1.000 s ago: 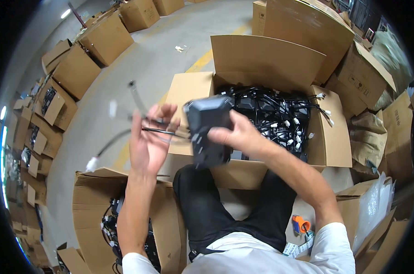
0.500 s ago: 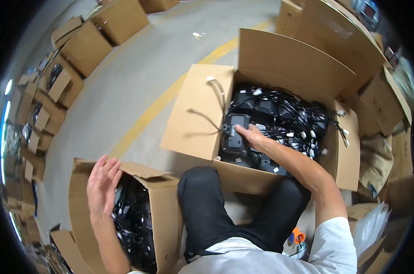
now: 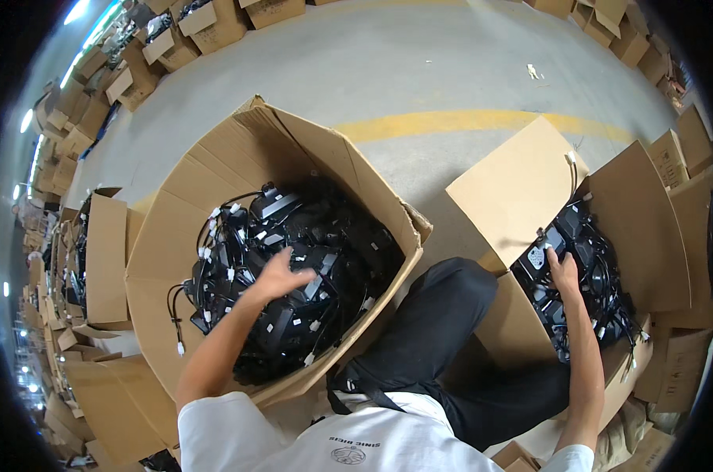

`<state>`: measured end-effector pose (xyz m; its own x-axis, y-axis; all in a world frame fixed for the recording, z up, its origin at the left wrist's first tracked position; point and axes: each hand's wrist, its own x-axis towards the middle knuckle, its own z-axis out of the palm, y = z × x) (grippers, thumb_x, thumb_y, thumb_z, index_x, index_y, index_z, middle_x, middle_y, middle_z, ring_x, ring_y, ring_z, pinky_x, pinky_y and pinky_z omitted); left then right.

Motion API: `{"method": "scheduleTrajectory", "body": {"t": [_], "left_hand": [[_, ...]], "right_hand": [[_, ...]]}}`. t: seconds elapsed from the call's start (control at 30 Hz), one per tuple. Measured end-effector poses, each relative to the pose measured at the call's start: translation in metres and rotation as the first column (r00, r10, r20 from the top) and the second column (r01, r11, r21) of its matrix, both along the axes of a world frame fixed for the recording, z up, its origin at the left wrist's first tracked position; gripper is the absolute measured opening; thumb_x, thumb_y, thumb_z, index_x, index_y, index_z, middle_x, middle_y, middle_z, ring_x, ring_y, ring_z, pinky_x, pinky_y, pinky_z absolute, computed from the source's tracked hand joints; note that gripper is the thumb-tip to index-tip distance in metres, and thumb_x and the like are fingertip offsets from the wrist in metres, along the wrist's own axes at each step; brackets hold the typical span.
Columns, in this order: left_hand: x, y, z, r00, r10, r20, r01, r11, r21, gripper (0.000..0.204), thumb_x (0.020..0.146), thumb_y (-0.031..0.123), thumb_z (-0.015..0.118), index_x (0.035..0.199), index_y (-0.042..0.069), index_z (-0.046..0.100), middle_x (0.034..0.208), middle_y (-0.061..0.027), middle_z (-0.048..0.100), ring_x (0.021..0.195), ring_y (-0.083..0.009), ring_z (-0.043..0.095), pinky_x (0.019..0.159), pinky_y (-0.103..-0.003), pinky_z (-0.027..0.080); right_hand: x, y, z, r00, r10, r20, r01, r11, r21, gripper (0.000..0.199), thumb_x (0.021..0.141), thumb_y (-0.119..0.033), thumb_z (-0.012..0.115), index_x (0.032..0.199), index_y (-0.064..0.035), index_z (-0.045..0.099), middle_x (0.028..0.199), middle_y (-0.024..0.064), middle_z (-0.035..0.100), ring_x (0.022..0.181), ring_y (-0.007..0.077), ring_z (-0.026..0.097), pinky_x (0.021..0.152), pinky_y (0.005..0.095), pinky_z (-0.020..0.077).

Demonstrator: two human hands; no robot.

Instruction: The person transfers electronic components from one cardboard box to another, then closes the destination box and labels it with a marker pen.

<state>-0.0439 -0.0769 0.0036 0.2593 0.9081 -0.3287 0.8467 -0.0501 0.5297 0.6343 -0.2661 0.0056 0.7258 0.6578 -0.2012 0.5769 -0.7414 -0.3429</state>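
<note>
My left hand (image 3: 281,277) reaches into the big carton (image 3: 167,197) on the left, fingers spread and holding nothing. It is over a heap of black plastic modules (image 3: 274,315) with black cables and white connectors. My right hand (image 3: 563,273) is inside the carton (image 3: 521,315) on the right, thumb and fingers apart. It lies at the edge of a black module (image 3: 534,258) with a silvery patch, whose cable rises over the carton's raised flap (image 3: 521,189). More black modules and tangled cables (image 3: 600,283) fill that carton beside my hand.
My black-trousered legs (image 3: 427,330) lie between the two cartons. Another open carton (image 3: 107,259) with black parts stands at far left. A yellow line (image 3: 443,122) crosses the grey floor beyond, with white scraps (image 3: 533,72) on it. Stacked cartons (image 3: 687,165) stand at right.
My view has swung left, bringing the left carton into full sight. My left hand has moved from that carton's rim down over its modules. My right hand's fingers have parted at the module.
</note>
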Motion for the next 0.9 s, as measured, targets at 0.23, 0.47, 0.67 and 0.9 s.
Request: {"method": "scheduleTrajectory", "body": {"t": [0.23, 0.47, 0.67, 0.9], "left_hand": [[0.0, 0.032, -0.017, 0.969, 0.2, 0.144, -0.148, 0.94, -0.307, 0.052, 0.078, 0.028, 0.078, 0.118, -0.001, 0.061, 0.108, -0.0182, 0.069, 0.103, -0.0364, 0.067, 0.092, -0.049, 0.054], [0.072, 0.028, 0.164, 0.338, 0.532, 0.776, 0.065, 0.81, -0.583, 0.038, 0.098, 0.02, 0.061, 0.127, -0.004, 0.056, 0.116, -0.0147, 0.069, 0.098, -0.0271, 0.071, 0.084, -0.044, 0.06], [0.167, -0.009, 0.189, 0.37, 0.241, 0.897, 0.493, 0.768, -0.41, 0.053, 0.098, 0.035, 0.066, 0.131, -0.005, 0.053, 0.123, -0.0111, 0.065, 0.108, -0.0197, 0.065, 0.09, -0.039, 0.058], [0.153, 0.045, 0.041, 0.93, -0.167, 0.329, 0.172, 0.985, 0.015, 0.034, 0.093, 0.026, 0.065, 0.106, -0.005, 0.07, 0.105, -0.0206, 0.072, 0.097, -0.0298, 0.069, 0.086, -0.039, 0.053]], "right_hand": [[-0.023, -0.031, 0.063, 0.956, 0.074, -0.284, 0.032, 0.935, 0.352, 0.046, 0.096, -0.027, 0.065, 0.124, 0.0093, 0.061, 0.094, 0.0106, 0.069, 0.077, 0.0143, 0.064, 0.063, 0.0269, 0.0528], [-0.204, 0.035, 0.199, 0.785, 0.457, -0.418, -0.107, 0.765, 0.636, 0.027, 0.101, -0.015, 0.056, 0.115, 0.0043, 0.068, 0.102, 0.0101, 0.071, 0.09, 0.0155, 0.069, 0.079, 0.0266, 0.0556], [-0.319, 0.105, 0.22, 0.273, 0.614, -0.74, 0.034, 0.763, 0.646, 0.043, 0.095, -0.025, 0.07, 0.125, 0.0047, 0.061, 0.109, 0.0108, 0.07, 0.093, 0.0156, 0.067, 0.085, 0.0312, 0.0546], [-0.258, 0.052, 0.246, 0.522, 0.498, -0.692, 0.488, 0.491, 0.721, 0.033, 0.096, -0.02, 0.065, 0.121, 0.0021, 0.062, 0.107, 0.0112, 0.071, 0.092, 0.0192, 0.07, 0.081, 0.0344, 0.0592]]}}
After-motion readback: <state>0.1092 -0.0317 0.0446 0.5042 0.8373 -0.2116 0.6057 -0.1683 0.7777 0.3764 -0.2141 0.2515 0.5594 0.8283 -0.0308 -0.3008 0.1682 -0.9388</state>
